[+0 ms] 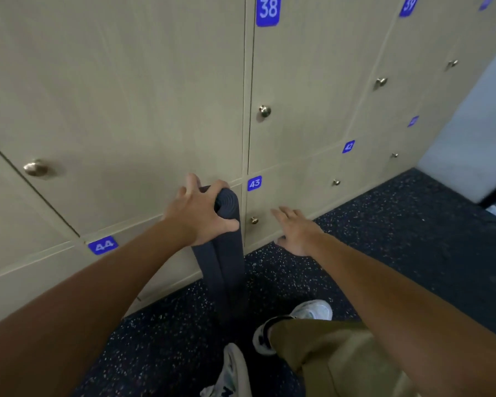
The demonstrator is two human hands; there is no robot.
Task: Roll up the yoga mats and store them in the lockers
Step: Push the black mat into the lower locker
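One rolled yoga mat (pixel 225 224) stands upright on the floor (pixel 384 239) against the lockers, our left hand (pixel 201 213) gripping its top, right hand (pixel 295 230) spread toward locker 43's knob (pixel 254 220); door shut, storing remains.

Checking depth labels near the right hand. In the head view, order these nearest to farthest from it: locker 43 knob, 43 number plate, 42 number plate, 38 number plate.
From the right hand:
1. Locker 43 knob, just left of the fingers.
2. 43 number plate, above and left, at the door's top corner.
3. 42 number plate, up and to the right.
4. 38 number plate, far above at the frame's top.
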